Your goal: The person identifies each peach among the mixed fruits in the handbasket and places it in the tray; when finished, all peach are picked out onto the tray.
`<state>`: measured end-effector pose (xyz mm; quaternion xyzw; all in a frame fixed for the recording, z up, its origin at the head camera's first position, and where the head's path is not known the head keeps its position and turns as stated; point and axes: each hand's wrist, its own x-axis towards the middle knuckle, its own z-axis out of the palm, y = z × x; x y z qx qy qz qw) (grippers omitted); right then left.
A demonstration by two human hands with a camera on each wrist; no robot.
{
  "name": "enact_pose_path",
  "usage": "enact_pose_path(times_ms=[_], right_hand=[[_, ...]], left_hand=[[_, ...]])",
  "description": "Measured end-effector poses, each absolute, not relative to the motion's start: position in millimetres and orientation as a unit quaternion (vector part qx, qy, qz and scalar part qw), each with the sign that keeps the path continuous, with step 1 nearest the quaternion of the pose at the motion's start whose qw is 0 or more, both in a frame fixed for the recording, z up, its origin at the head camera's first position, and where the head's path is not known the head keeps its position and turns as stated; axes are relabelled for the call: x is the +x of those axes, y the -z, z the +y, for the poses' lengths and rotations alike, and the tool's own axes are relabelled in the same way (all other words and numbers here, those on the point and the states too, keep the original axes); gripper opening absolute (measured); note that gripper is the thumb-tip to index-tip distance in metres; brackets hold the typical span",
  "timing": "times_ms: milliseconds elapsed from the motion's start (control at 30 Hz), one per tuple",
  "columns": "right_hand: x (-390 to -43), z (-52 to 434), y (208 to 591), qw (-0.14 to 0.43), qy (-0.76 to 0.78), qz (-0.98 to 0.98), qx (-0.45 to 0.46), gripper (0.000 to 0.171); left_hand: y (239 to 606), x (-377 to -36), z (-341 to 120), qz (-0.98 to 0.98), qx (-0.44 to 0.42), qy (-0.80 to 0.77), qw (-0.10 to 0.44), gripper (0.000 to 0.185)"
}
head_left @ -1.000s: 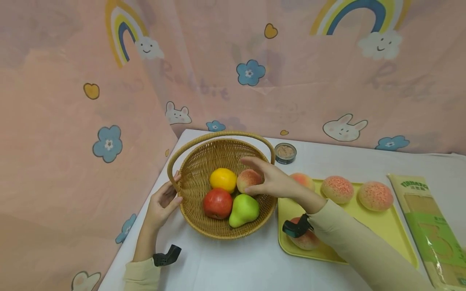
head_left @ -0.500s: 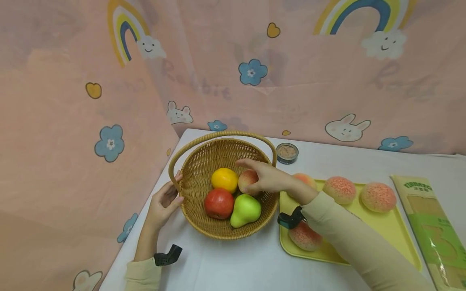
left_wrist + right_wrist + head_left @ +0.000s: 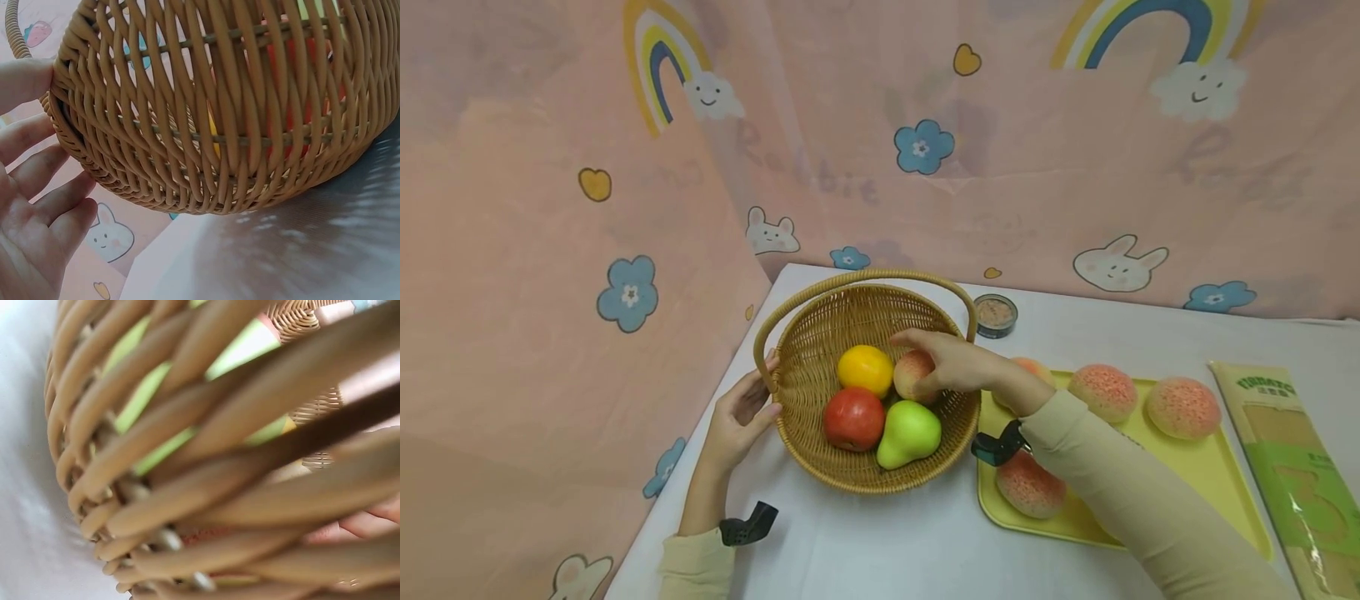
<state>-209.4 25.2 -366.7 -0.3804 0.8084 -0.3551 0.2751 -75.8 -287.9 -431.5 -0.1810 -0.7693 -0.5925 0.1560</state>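
Observation:
A wicker basket (image 3: 808,433) with a tall arched handle holds a yellow lemon-like fruit (image 3: 865,371), a red apple (image 3: 853,419), a green pear (image 3: 909,434) and a peach (image 3: 912,375). My right hand (image 3: 951,364) reaches over the basket's right rim, thumb and fingers round the peach. Some of the peach is hidden by that hand. The right wrist view is mostly basket weave, with the pear (image 3: 147,397) showing through. At the left rim, my left hand (image 3: 735,417) touches the basket's outside with thumb and fingertips spread apart; its fingers (image 3: 40,169) look relaxed.
Right of the basket lies a yellow tray (image 3: 1195,492) with several round pink-speckled pieces (image 3: 1102,392), one partly behind my right arm. A small round can (image 3: 995,315) stands behind the basket's right side. A green-and-tan pasta packet (image 3: 1281,467) lies at the far right.
My right hand has shifted slightly left and its fingers have come closer round the peach. My left hand stays at the basket's rim. The whole head view has drifted a little.

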Motion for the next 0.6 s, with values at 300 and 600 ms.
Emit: enact_pose_path(times_ms=[300,600], right_hand=[[-212.0,24.2,367.7,0.289,0.368,0.804,-0.366,0.072],[-213.1,23.3,369.6,0.314,0.376,0.801,-0.345,0.070]], left_hand=[[428.7,-75.8,-286.2,-0.769,-0.184,0.591,0.159,0.054],[429.4,-76.6,-286.5,-0.771,-0.181,0.590,0.156,0.056]])
